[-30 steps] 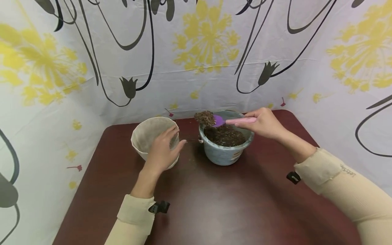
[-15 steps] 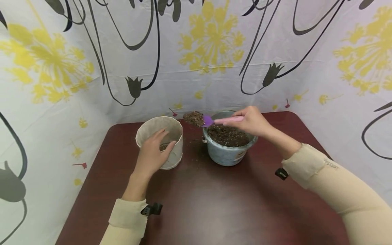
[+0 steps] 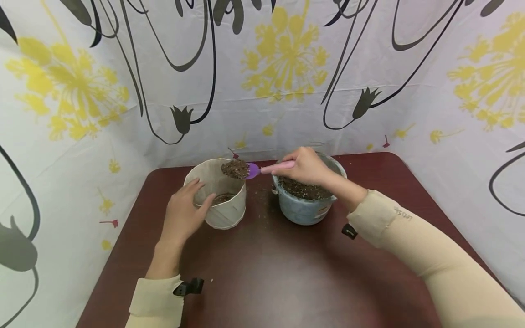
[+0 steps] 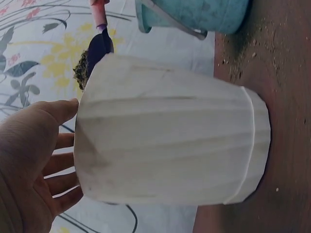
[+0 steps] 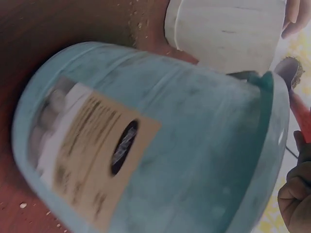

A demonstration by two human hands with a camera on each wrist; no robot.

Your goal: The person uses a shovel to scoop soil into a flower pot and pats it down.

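Observation:
My right hand (image 3: 307, 167) grips the pink handle of a small garden trowel (image 3: 255, 170) with a purple blade. Dark soil (image 3: 235, 168) is heaped on the blade, which hovers over the right side of the white plant pot's mouth. That white pot (image 3: 227, 212) stands upright with a little soil at its bottom. Beside its near left rim is my left hand (image 3: 182, 212), fingers spread and loosely bent; in the left wrist view its thumb and fingers lie at the rim. Under my right forearm stands a blue-grey bucket (image 3: 303, 212) partly filled with dark soil.
Both containers stand near the back of a dark red-brown table (image 3: 262, 269). Soil crumbs (image 4: 255, 53) are scattered between them. A patterned cloth (image 3: 262, 123) hangs behind the table and at both sides. The bucket carries a paper label (image 5: 92, 150) and a handle (image 4: 175, 22).
My right hand has carried the loaded trowel left, from above the bucket to above the white pot. My left hand has drawn back toward the pot's left, uncovering its mouth.

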